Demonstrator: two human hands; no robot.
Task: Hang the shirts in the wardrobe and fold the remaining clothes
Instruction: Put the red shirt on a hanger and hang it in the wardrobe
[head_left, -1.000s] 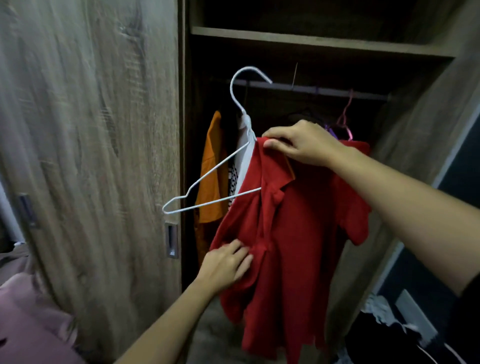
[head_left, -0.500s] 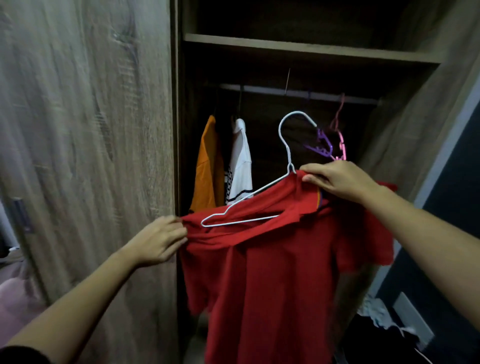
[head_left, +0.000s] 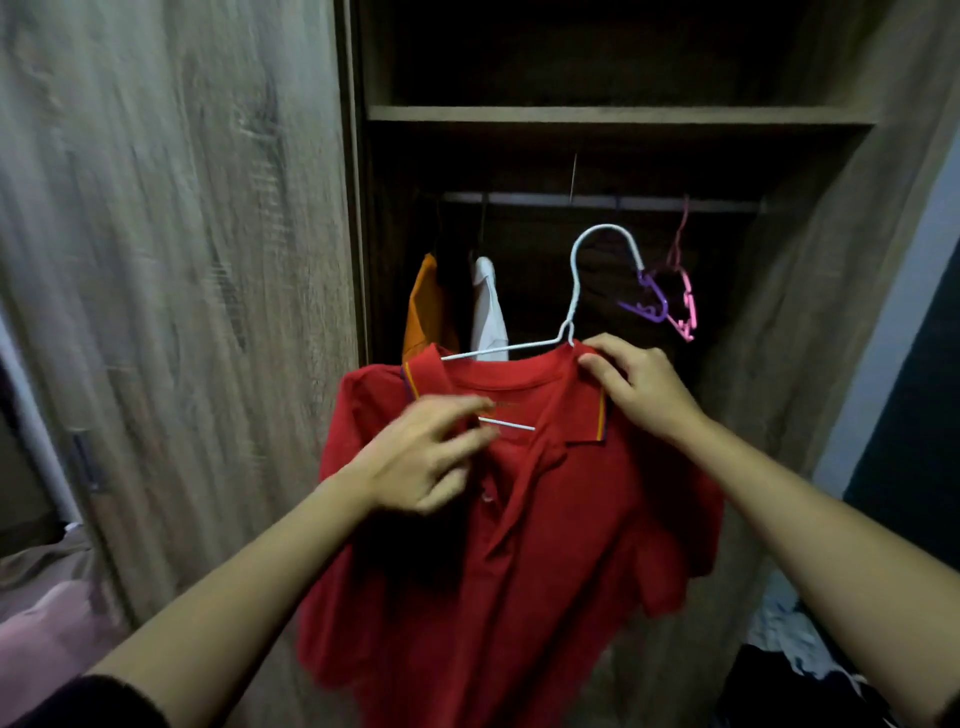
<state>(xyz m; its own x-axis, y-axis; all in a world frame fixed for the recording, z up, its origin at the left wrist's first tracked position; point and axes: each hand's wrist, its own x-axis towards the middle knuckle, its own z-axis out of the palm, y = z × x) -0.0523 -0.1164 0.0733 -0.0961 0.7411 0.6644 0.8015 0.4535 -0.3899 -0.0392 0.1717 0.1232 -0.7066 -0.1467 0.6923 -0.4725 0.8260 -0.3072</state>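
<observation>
Wardrobe (head_left: 623, 114): orange shirt (head_left: 428, 306), white shirt (head_left: 488, 312) hung; R hand (head_left: 644, 395) pinches red shirt (head_left: 519, 597); L hand (head_left: 421, 462) grip unclear

Red shirt (head_left: 519, 571) on white hanger (head_left: 574, 291), right hand (head_left: 644, 395) pinching collar (head_left: 587, 410), left hand (head_left: 421, 462) blurred

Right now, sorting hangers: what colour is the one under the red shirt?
White hanger in red shirt; head view.

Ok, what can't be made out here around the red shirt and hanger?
Head view only:
- left hand: motion-blurred; its grip cannot be told.
- hanger: one shoulder hidden under the red shirt and right hand.
- orange shirt, white shirt: lower parts hidden behind the red shirt.
- clothes at bottom right: dark, cut off by the edge.
</observation>
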